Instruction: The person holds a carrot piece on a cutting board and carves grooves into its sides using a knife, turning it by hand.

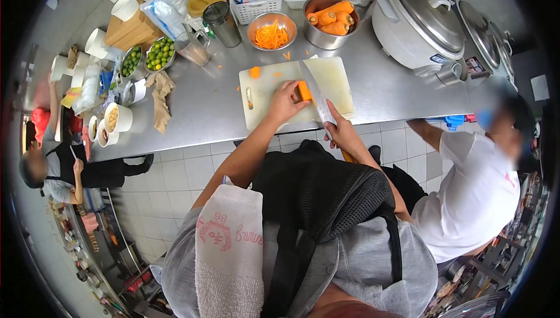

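On the pale cutting board (262, 108), my left hand (285, 101) grips a block of carrot (304, 91), fingertips on its left side. My right hand (343, 133) is closed around the handle of a large knife (315, 92), whose blade points away from me just right of the block. A small carrot piece (255, 72) lies near the board's upper left, with orange scraps around it. Behind the board stand a metal bowl of carrot strips (272, 35) and a deeper metal bowl of whole carrots (333, 21).
A large rice cooker (408, 26) stands right on the steel counter (204, 108). Bowls of green limes (160, 54), a lidded dark pitcher (222, 24) and white tubs (118, 117) are left. One person (472, 184) is close at right, another (52, 169) far left.
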Demonstrator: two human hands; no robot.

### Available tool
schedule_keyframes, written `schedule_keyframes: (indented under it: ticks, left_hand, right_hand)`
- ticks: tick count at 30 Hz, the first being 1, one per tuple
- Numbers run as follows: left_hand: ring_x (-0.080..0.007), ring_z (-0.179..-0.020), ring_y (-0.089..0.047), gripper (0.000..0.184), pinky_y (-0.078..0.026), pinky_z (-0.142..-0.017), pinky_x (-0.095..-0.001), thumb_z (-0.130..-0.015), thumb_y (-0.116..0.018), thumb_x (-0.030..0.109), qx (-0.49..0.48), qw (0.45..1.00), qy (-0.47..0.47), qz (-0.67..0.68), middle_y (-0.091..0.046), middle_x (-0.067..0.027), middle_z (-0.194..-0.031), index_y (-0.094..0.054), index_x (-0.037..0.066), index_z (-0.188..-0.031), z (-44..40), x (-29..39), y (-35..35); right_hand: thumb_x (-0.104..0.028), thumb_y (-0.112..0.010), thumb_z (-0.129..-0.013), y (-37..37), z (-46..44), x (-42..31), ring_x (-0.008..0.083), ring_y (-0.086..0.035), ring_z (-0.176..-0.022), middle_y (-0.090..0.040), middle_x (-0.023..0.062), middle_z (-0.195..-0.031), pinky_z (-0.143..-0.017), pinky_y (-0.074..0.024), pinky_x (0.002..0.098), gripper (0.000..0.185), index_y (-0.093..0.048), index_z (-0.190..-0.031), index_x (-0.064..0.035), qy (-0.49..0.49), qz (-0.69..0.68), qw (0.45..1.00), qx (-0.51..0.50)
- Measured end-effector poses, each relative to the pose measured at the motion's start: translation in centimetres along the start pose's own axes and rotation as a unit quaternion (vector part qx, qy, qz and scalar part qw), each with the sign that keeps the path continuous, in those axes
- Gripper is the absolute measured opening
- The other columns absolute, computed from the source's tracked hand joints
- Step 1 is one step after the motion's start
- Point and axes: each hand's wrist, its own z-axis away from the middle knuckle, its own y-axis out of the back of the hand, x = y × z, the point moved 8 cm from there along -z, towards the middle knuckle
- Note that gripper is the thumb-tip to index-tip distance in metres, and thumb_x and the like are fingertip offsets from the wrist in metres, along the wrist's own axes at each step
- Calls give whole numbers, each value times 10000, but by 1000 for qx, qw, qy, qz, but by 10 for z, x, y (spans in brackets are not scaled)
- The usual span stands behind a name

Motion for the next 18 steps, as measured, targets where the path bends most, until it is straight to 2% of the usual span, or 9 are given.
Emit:
schedule_keyframes:
  ticks: [6,10,13,16,18]
  left_hand:
    - [-159,-741,-612,744,-563,-704,-301,-725,-946,138,5,1000,-12,-19,-640,-107,-1177,-616,-20,-1372,1,-1,0]
    - [-161,-737,-609,746,-561,-699,-303,-726,-944,131,3,999,-21,-26,-636,-108,-1185,-610,-24,-1375,0,-2,-2]
    - [-160,-735,-606,749,-558,-695,-300,-721,-946,123,7,1000,-16,-19,-634,-105,-1175,-609,-26,-1373,2,1,-1]
    - [-155,-740,-605,753,-557,-695,-294,-717,-946,113,2,1000,-7,-17,-630,-102,-1171,-606,-28,-1374,1,-3,-2]
    - [-150,-745,-605,753,-556,-697,-289,-716,-945,107,5,1000,-7,-19,-626,-99,-1169,-605,-28,-1374,0,-5,-1]
  right_hand:
    - [-63,-540,-1040,-2,-8,-6,190,-620,-479,-674,117,-688,-493,-546,364,716,-247,-1685,-169,33,15,999,20]
    - [-57,-534,-1040,-4,-12,-8,198,-622,-476,-674,123,-687,-487,-548,365,708,-250,-1682,-151,18,37,999,25]
    - [-54,-526,-1042,-5,-19,-12,198,-621,-473,-671,128,-687,-482,-547,368,700,-248,-1680,-131,57,40,997,33]
    - [-58,-537,-1043,1,-15,-16,181,-624,-481,-673,120,-695,-470,-538,345,726,-215,-1690,-134,38,32,999,8]
    - [-84,-560,-1054,3,-9,-17,158,-614,-482,-679,102,-718,-450,-506,304,754,-177,-1700,-153,26,-68,997,-34]
